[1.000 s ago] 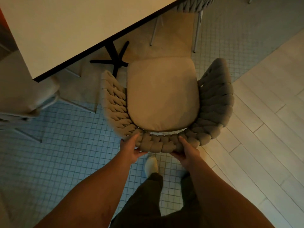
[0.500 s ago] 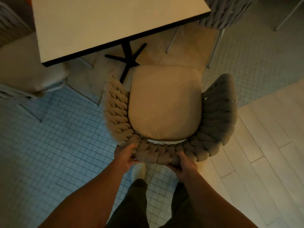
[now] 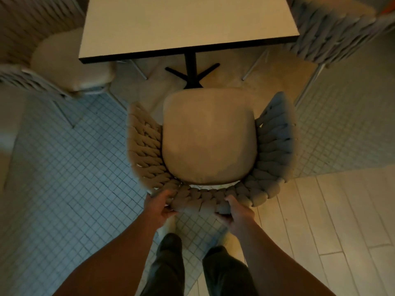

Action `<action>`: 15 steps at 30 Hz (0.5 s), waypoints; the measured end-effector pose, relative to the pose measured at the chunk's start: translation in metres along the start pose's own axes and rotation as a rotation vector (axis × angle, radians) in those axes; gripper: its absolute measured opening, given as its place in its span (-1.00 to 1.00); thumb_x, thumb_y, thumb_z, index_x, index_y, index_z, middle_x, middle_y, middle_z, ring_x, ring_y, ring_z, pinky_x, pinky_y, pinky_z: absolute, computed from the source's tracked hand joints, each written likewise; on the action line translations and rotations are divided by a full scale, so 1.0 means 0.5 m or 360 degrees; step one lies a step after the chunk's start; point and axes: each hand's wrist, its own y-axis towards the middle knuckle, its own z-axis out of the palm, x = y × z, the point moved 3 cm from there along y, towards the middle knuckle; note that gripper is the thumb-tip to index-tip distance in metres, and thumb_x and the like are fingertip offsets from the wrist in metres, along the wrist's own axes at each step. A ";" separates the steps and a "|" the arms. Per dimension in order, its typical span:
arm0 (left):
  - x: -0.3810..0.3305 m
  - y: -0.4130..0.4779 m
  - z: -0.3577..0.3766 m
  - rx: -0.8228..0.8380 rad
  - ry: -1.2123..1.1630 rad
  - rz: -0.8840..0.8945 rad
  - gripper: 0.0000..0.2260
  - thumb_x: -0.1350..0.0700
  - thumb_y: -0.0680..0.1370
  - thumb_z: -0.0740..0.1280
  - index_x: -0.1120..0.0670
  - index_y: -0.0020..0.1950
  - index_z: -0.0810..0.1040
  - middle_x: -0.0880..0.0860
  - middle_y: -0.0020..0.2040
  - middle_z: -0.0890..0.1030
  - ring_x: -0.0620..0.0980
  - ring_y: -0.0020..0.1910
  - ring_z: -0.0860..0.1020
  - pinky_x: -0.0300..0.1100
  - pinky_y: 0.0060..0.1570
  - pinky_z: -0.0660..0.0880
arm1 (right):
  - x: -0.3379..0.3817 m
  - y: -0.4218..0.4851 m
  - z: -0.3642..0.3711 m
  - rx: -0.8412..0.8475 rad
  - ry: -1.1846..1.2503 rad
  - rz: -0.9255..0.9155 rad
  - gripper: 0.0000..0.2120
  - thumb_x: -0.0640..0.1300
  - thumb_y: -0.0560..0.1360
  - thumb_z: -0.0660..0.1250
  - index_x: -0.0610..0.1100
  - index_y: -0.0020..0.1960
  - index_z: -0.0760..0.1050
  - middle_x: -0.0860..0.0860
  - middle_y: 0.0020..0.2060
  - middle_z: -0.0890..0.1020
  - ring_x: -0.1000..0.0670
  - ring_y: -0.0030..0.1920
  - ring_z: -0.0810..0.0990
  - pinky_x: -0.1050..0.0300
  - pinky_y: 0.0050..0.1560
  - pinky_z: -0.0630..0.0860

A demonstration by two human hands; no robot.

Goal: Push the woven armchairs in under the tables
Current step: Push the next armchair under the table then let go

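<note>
Both hands clamped on the woven backrest: left hand, right hand, apart at either end of the rear curve. Woven armchair now squared to the table; a second ago it sat skewed. Cushion front near the pedestal base, seat not yet under. Straight push remains.

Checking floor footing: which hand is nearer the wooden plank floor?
Right. The right hand grips the chair back beside the plank floor; the left hand is over tile.
</note>
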 end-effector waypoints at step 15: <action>-0.041 -0.049 0.014 -0.0351 0.2016 0.1672 -0.57 -0.06 0.45 0.46 0.10 0.24 0.51 0.13 0.31 0.49 0.20 0.32 0.45 0.20 0.12 0.58 | 0.069 -0.050 -0.073 -0.0305 -0.2216 -0.1470 -0.50 0.39 0.46 0.26 -0.06 -0.15 0.55 0.00 -0.30 0.61 -0.06 -0.23 0.63 0.12 -0.24 0.46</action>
